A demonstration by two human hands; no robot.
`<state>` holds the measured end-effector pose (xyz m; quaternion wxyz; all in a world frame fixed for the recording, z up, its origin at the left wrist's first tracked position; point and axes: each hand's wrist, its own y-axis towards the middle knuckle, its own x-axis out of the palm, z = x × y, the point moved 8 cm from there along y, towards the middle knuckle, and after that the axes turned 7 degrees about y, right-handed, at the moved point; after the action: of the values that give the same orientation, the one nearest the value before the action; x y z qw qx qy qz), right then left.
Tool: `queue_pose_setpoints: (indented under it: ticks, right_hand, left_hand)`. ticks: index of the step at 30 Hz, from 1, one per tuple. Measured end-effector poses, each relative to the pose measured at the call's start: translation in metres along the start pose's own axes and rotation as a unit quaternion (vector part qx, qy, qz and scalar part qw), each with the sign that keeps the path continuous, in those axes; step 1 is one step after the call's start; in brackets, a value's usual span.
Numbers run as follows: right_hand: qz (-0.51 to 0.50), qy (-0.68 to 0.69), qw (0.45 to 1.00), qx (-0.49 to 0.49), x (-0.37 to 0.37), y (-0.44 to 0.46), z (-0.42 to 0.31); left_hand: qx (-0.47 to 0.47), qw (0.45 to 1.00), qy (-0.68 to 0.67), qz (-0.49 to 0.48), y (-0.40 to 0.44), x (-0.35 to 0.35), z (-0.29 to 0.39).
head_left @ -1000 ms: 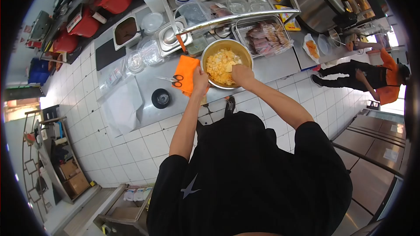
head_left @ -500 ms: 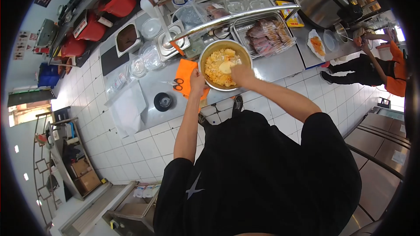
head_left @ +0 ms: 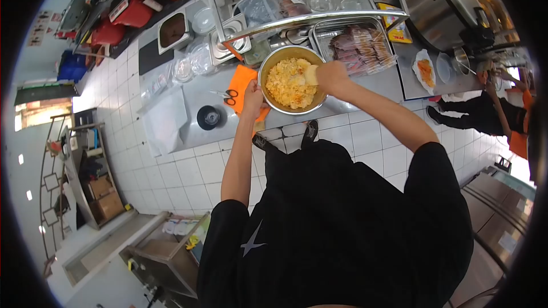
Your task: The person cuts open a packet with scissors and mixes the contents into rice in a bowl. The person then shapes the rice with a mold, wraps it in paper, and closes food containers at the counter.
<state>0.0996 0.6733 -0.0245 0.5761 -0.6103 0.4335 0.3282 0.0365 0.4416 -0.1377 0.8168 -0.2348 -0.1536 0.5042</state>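
A round metal bowl of yellow-orange food stands at the counter's front edge. My left hand is closed on the bowl's left rim, over an orange cloth. At the bowl's right side my right hand is closed round a pale, flat-bladed tool, whose blade touches the food; its handle is hidden in my fist. Black-handled scissors lie partly on the cloth, left of my left hand. A small black bowl sits farther left on the metal counter.
A metal shelf rack stands just behind the bowl, with a tray of bagged meat at back right. White sheets lie at left. Far right are a large metal pot, an oval dish and another person.
My right hand has moved to the right and up, from over the food to the bowl's right rim. My left hand keeps its hold. The other person has shifted at the far right.
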Motion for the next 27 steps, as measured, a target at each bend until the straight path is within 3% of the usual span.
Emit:
queue_pose_setpoints:
  ticks: [2,5,14,18,21,23,27]
  right_hand:
    - [-0.036,-0.042,0.998,-0.017,-0.007,-0.009,0.011]
    - [-0.077,-0.017,0.99,-0.116,0.017,-0.012,-0.005]
    - [-0.07,0.106,0.982,-0.141,0.009,-0.012,-0.066]
    - [-0.064,0.148,0.973,-0.166,0.03,0.014,-0.05]
    - [-0.065,0.283,0.941,-0.175,0.055,0.035,-0.03]
    - [-0.03,0.325,0.916,-0.234,0.082,0.047,-0.024]
    - [0.036,0.306,0.921,-0.238,0.097,0.053,-0.015]
  left_hand:
    - [-0.009,1.0,-0.016,0.023,-0.014,0.004,0.007]
    - [-0.002,0.999,-0.025,0.041,-0.025,0.012,0.018]
    - [-0.001,0.998,-0.052,0.046,-0.056,0.025,0.014]
    - [-0.01,0.998,-0.054,0.011,-0.052,0.024,0.015]
    - [-0.017,0.997,-0.069,-0.012,-0.045,0.019,0.018]
    - [-0.018,0.997,-0.074,-0.024,-0.039,0.014,0.018]
    - [-0.01,0.996,-0.081,-0.036,-0.03,-0.004,-0.005]
